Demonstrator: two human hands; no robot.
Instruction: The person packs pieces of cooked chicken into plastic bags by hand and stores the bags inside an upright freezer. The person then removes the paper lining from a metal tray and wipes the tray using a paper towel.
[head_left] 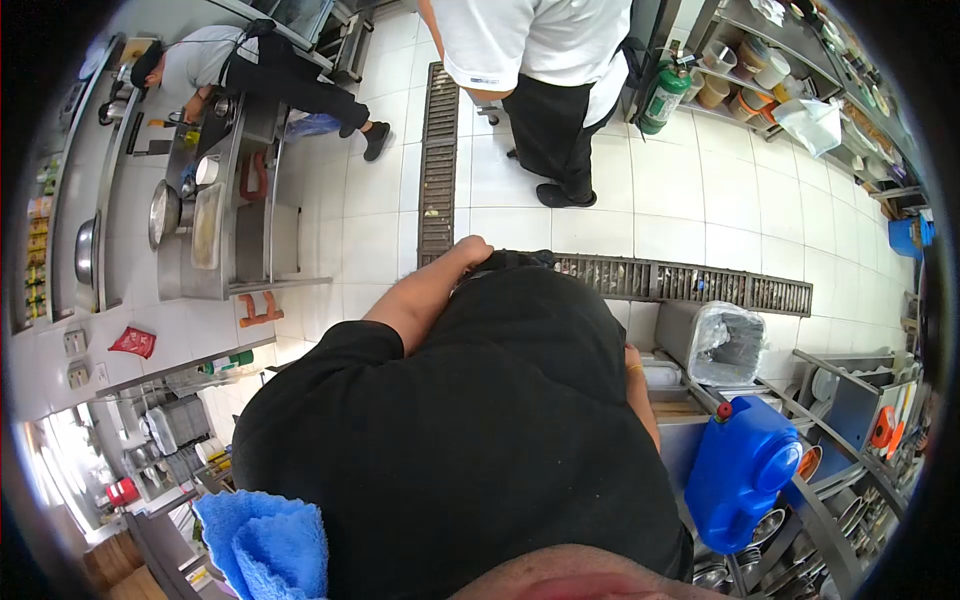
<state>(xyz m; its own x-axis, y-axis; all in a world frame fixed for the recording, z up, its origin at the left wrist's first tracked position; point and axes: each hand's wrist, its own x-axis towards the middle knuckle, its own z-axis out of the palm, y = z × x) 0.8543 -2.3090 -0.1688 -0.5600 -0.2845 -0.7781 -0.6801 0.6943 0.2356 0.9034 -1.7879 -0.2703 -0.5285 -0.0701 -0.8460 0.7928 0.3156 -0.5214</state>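
Note:
My left hand [475, 250] is at the front of my waist, its fingers curled in beside a bunched dark item [515, 262]. What the fingers hold, if anything, I cannot make out. At my right side, my right hand [631, 358] is mostly hidden against my black shirt [470, 400], so its fingers do not show; a thin yellowish band is on that wrist. A blue cloth [265, 545] lies over my left shoulder.
A co-worker [555, 80] stands ahead; another [240, 65] bends over the left counter. A floor drain grate [690, 280] crosses the tiles. To my right are a lined grey bin [680, 335], a blue jerrycan [730, 470] and metal racks. A green cylinder [660, 98] stands beside the shelves.

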